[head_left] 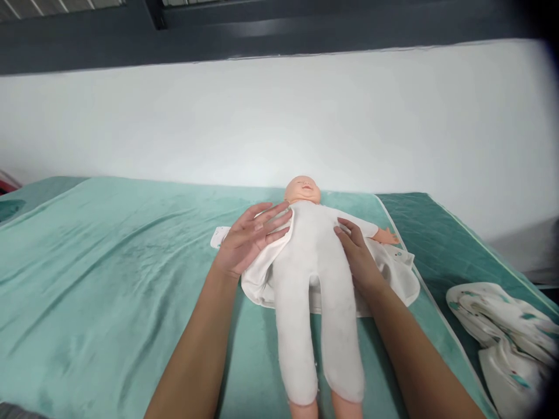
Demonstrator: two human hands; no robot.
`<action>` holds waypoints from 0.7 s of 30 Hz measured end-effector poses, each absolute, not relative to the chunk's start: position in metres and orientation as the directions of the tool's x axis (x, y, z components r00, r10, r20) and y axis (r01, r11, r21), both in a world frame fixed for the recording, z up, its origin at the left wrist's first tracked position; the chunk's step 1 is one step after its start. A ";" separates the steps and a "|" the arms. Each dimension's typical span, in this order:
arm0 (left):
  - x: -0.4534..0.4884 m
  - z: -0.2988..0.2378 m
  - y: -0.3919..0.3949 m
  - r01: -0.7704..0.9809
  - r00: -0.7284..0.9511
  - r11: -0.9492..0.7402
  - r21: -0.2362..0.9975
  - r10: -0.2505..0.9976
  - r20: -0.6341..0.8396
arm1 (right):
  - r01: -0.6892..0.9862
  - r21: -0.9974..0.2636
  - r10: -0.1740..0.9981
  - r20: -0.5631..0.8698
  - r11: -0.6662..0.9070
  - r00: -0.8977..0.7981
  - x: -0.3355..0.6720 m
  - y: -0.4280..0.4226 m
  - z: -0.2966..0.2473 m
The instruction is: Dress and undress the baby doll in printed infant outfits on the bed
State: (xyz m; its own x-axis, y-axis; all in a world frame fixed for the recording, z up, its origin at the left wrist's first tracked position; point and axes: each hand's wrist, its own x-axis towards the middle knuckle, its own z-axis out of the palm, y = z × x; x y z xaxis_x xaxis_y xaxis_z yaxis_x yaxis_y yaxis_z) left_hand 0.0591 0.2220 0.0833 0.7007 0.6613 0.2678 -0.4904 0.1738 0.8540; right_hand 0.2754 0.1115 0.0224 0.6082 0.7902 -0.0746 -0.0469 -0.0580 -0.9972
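Note:
A baby doll [314, 244] with a white cloth body lies on its back, head away from me. Beneath its torso a white baby garment [395, 273] is spread out on both sides. My left hand [253, 235] is at the doll's upper side, palm partly turned up, fingers spread and stretched over a raised flap of the garment. On the other side, my right hand [358, 256] rests its fingers against the doll's flank, fairly straight and slightly apart. The doll's arm on the right stretches outward over the garment. The arm on the left is hidden behind my left hand and the cloth.
A green sheet [131, 279] with soft wrinkles covers the surface, over a darker green cover [414, 215] on the right. At the lower right lies a bundled white printed cloth [506, 331]. A white wall [262, 122] rises behind the doll's head.

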 end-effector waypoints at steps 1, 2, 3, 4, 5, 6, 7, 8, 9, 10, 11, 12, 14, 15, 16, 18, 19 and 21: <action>0.062 0.081 0.222 -0.446 0.677 0.111 0.888 0.691 0.253 | -0.051 -0.997 0.789 -0.078 -0.059 0.610 0.276 0.112 0.022; 0.065 0.078 0.222 -0.390 0.638 0.027 0.920 0.728 0.249 | -0.052 -0.997 0.788 -0.077 -0.057 0.611 0.276 0.112 0.021; 0.067 0.073 0.220 -0.329 0.582 -0.072 0.942 0.770 0.262 | -0.048 -0.998 0.788 -0.070 -0.051 0.611 0.277 0.113 0.019; 0.069 0.068 0.217 -0.261 0.507 -0.176 0.949 0.811 0.290 | -0.037 -0.998 0.787 -0.060 -0.047 0.614 0.278 0.114 0.018; 0.069 0.062 0.214 -0.181 0.426 -0.269 0.946 0.845 0.322 | -0.024 -0.999 0.784 -0.047 -0.041 0.619 0.278 0.114 0.016; 0.067 0.055 0.210 -0.090 0.346 -0.343 0.935 0.870 0.352 | -0.012 -0.999 0.782 -0.033 -0.033 0.622 0.279 0.115 0.014; 0.062 0.047 0.205 0.011 0.271 -0.386 0.922 0.889 0.369 | -0.002 -1.000 0.780 -0.020 -0.024 0.626 0.280 0.116 0.012; 0.056 0.039 0.200 0.124 0.221 -0.393 0.911 0.906 0.361 | 0.007 -1.000 0.779 -0.008 -0.015 0.627 0.282 0.118 0.010; 0.047 0.031 0.194 0.235 0.195 -0.380 0.895 0.920 0.339 | 0.015 -1.000 0.781 0.004 -0.007 0.625 0.283 0.119 0.008; 0.038 0.024 0.189 0.332 0.208 -0.363 0.871 0.928 0.308 | 0.025 -1.000 0.783 0.015 -0.001 0.622 0.284 0.120 0.006; 0.029 0.018 0.184 0.420 0.226 -0.347 0.839 0.935 0.274 | 0.036 -0.999 0.785 0.026 0.004 0.619 0.286 0.121 0.005; 0.021 0.013 0.180 0.479 0.236 -0.338 0.810 0.938 0.252 | 0.047 -0.999 0.788 0.034 0.006 0.615 0.287 0.121 0.004; 0.009 0.008 0.175 0.522 0.239 -0.342 0.781 0.938 0.251 | 0.060 -0.998 0.795 0.046 0.012 0.605 0.289 0.121 0.002; 0.007 0.008 0.174 0.523 0.232 -0.357 0.774 0.933 0.274 | 0.061 -0.998 0.800 0.050 0.017 0.598 0.290 0.120 0.002; 0.007 0.008 0.174 0.523 0.229 -0.376 0.765 0.927 0.298 | 0.063 -0.998 0.806 0.056 0.023 0.589 0.291 0.119 0.001; 0.012 0.009 0.177 0.544 0.244 -0.395 0.741 0.919 0.311 | 0.067 -0.997 0.816 0.065 0.032 0.574 0.292 0.117 0.001; 0.015 0.010 0.179 0.548 0.259 -0.387 0.741 0.922 0.289 | 0.070 -0.997 0.822 0.067 0.033 0.566 0.293 0.116 0.001; 0.024 0.013 0.184 0.507 0.272 -0.321 0.800 0.940 0.205 | 0.075 -0.997 0.831 0.071 0.035 0.552 0.295 0.115 0.000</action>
